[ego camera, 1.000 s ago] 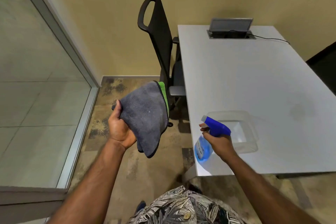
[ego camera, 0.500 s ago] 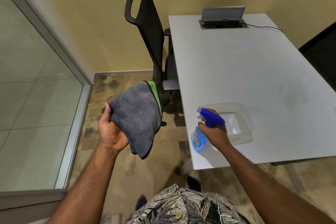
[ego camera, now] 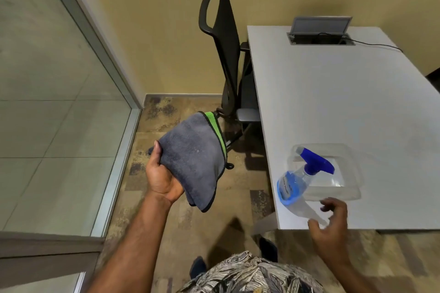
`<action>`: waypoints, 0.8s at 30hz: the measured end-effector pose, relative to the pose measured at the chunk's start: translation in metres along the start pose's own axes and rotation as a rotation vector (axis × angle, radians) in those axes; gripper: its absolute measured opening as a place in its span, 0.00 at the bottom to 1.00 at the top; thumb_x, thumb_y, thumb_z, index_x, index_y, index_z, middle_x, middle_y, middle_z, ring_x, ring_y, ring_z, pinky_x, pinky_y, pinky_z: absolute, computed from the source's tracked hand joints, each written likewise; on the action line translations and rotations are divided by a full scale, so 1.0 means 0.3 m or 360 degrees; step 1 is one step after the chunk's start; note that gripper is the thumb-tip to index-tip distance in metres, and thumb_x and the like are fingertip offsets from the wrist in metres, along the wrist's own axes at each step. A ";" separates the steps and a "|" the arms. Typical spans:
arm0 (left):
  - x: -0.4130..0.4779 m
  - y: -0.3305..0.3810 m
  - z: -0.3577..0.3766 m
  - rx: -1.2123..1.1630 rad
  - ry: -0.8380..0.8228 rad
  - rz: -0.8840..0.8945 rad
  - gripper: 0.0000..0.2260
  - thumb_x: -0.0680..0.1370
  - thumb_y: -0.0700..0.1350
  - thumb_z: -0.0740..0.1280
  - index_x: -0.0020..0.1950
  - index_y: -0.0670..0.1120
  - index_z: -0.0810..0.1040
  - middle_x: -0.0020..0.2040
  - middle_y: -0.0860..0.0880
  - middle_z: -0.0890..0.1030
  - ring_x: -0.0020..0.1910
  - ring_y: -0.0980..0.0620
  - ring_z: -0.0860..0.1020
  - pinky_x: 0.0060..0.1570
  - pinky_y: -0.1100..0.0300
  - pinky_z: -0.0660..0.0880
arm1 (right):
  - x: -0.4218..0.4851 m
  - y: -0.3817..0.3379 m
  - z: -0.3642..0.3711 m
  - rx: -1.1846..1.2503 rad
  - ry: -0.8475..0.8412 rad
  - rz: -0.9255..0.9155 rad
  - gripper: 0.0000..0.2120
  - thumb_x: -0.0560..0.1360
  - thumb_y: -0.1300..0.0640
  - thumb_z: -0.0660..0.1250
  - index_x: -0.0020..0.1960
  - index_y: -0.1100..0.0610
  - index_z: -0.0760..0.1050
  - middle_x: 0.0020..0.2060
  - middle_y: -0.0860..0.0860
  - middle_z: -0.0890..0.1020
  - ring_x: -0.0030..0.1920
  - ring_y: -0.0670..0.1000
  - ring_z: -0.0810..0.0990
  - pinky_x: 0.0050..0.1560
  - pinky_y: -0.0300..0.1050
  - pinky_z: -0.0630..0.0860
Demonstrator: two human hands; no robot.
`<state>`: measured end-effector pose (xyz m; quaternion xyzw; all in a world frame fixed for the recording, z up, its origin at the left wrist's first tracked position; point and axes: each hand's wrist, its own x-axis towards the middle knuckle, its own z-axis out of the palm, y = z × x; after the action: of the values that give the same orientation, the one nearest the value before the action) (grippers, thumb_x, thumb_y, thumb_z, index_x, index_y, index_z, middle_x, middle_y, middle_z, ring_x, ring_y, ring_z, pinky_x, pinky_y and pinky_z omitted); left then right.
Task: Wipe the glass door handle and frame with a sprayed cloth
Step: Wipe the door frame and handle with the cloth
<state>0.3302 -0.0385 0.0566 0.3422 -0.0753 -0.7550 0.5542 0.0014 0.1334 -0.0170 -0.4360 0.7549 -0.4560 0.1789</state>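
Observation:
A folded grey cloth (ego camera: 197, 157) with a green edge hangs from my left hand (ego camera: 162, 178), held over the floor between the glass and the table. A clear spray bottle (ego camera: 300, 178) with blue liquid and a blue trigger head stands on the white table (ego camera: 333, 93) near its front left corner. My right hand (ego camera: 331, 221) hovers just in front of the bottle, fingers spread, holding nothing. The glass panel (ego camera: 47, 102) with its metal frame (ego camera: 116, 162) fills the left side. No door handle is in view.
A black office chair (ego camera: 226, 54) stands against the table's left edge. A clear plastic container (ego camera: 342, 173) sits behind the bottle. A cable box (ego camera: 319, 31) with a wire is at the table's far end. Patterned floor lies between glass and table.
My right hand has set the spray bottle down on the table and let go, pulling back toward me. The left hand still holds the cloth.

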 end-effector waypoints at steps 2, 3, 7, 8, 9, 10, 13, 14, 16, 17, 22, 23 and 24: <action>-0.006 0.046 -0.030 -0.0004 0.0047 0.0050 0.28 0.83 0.63 0.54 0.66 0.44 0.80 0.66 0.41 0.80 0.64 0.41 0.79 0.52 0.47 0.82 | -0.060 -0.018 0.043 -0.0017 -0.0204 -0.0057 0.35 0.63 0.78 0.70 0.52 0.41 0.67 0.46 0.53 0.74 0.45 0.49 0.73 0.38 0.28 0.72; -0.015 0.068 -0.047 -0.0019 0.0064 0.0067 0.27 0.83 0.63 0.54 0.64 0.44 0.82 0.64 0.41 0.81 0.63 0.41 0.80 0.52 0.47 0.82 | -0.076 -0.034 0.074 -0.0037 -0.0314 -0.0089 0.35 0.63 0.78 0.70 0.51 0.40 0.68 0.46 0.53 0.75 0.44 0.49 0.74 0.38 0.29 0.72; -0.064 0.148 -0.118 -0.0072 0.0171 0.0105 0.28 0.83 0.63 0.55 0.66 0.44 0.81 0.66 0.40 0.80 0.65 0.41 0.79 0.54 0.46 0.82 | -0.076 -0.177 0.216 -0.0069 -0.0667 -0.0282 0.26 0.65 0.67 0.70 0.51 0.40 0.70 0.45 0.48 0.77 0.48 0.47 0.76 0.46 0.33 0.74; -0.076 0.171 -0.134 -0.0068 0.0216 0.0126 0.28 0.83 0.63 0.55 0.70 0.43 0.78 0.68 0.40 0.79 0.66 0.41 0.78 0.56 0.46 0.82 | -0.071 -0.238 0.262 -0.0036 -0.0728 -0.0350 0.22 0.66 0.64 0.70 0.51 0.40 0.70 0.45 0.47 0.77 0.48 0.47 0.77 0.46 0.36 0.76; -0.089 0.195 -0.148 -0.0071 0.0260 0.0155 0.28 0.83 0.63 0.54 0.71 0.43 0.76 0.67 0.40 0.79 0.66 0.41 0.79 0.56 0.47 0.82 | -0.067 -0.302 0.313 0.0005 -0.0780 -0.0446 0.19 0.67 0.61 0.70 0.50 0.41 0.71 0.45 0.46 0.77 0.47 0.48 0.77 0.45 0.40 0.76; -0.105 0.221 -0.158 -0.0072 0.0298 0.0202 0.28 0.84 0.62 0.54 0.70 0.43 0.77 0.65 0.40 0.81 0.63 0.42 0.80 0.54 0.48 0.82 | -0.066 -0.371 0.365 0.0026 -0.0830 -0.0563 0.16 0.69 0.58 0.70 0.51 0.43 0.71 0.45 0.45 0.76 0.47 0.48 0.77 0.45 0.42 0.75; -0.164 0.295 -0.175 -0.0106 0.0385 0.0352 0.24 0.85 0.61 0.54 0.59 0.44 0.80 0.52 0.43 0.86 0.51 0.46 0.86 0.43 0.53 0.83 | -0.081 -0.575 0.509 0.0063 -0.0961 -0.0919 0.12 0.73 0.49 0.72 0.52 0.51 0.74 0.46 0.44 0.75 0.48 0.46 0.75 0.47 0.40 0.74; -0.181 0.319 -0.185 -0.0128 0.0425 0.0395 0.24 0.85 0.61 0.54 0.57 0.44 0.80 0.50 0.43 0.87 0.49 0.47 0.86 0.44 0.54 0.82 | -0.093 -0.638 0.553 0.0049 -0.1017 -0.1033 0.15 0.72 0.45 0.73 0.53 0.51 0.74 0.47 0.43 0.74 0.49 0.44 0.74 0.49 0.39 0.73; -0.216 0.366 -0.212 -0.0209 0.0538 0.0477 0.25 0.85 0.62 0.54 0.59 0.42 0.79 0.51 0.42 0.86 0.53 0.47 0.85 0.48 0.51 0.78 | -0.131 -0.745 0.642 -0.0038 -0.1119 -0.1274 0.25 0.70 0.37 0.73 0.58 0.51 0.73 0.52 0.44 0.73 0.53 0.43 0.72 0.54 0.37 0.71; -0.233 0.383 -0.221 -0.0264 0.0601 0.0506 0.27 0.84 0.62 0.54 0.63 0.41 0.77 0.56 0.41 0.85 0.58 0.46 0.83 0.51 0.50 0.76 | -0.153 -0.781 0.683 -0.0104 -0.1150 -0.1376 0.31 0.68 0.33 0.73 0.61 0.51 0.72 0.55 0.46 0.73 0.55 0.44 0.71 0.57 0.39 0.71; -0.336 0.486 -0.283 -0.0550 0.0791 0.0675 0.27 0.85 0.62 0.55 0.68 0.40 0.73 0.58 0.41 0.81 0.57 0.46 0.80 0.51 0.53 0.75 | -0.273 -0.934 0.882 -0.0116 -0.1092 -0.1634 0.26 0.67 0.46 0.73 0.62 0.53 0.73 0.57 0.51 0.74 0.54 0.51 0.73 0.51 0.52 0.75; -0.352 0.504 -0.300 -0.0605 0.0817 0.0706 0.27 0.85 0.62 0.55 0.67 0.40 0.74 0.59 0.41 0.81 0.57 0.46 0.79 0.52 0.53 0.75 | -0.285 -0.962 0.911 -0.0099 -0.1083 -0.1669 0.23 0.68 0.48 0.71 0.61 0.52 0.72 0.55 0.51 0.75 0.52 0.52 0.74 0.49 0.52 0.75; -0.368 0.520 -0.322 -0.0653 0.0851 0.0725 0.27 0.84 0.62 0.55 0.68 0.39 0.73 0.62 0.40 0.80 0.59 0.45 0.79 0.54 0.52 0.75 | -0.296 -0.989 0.936 -0.0084 -0.1090 -0.1703 0.21 0.68 0.50 0.69 0.59 0.51 0.72 0.53 0.50 0.76 0.51 0.52 0.74 0.48 0.52 0.75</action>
<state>0.5277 0.0269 0.1084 0.3832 0.1497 -0.4967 0.7642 0.3851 -0.0037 0.0763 -0.8783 0.3435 -0.2983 0.1468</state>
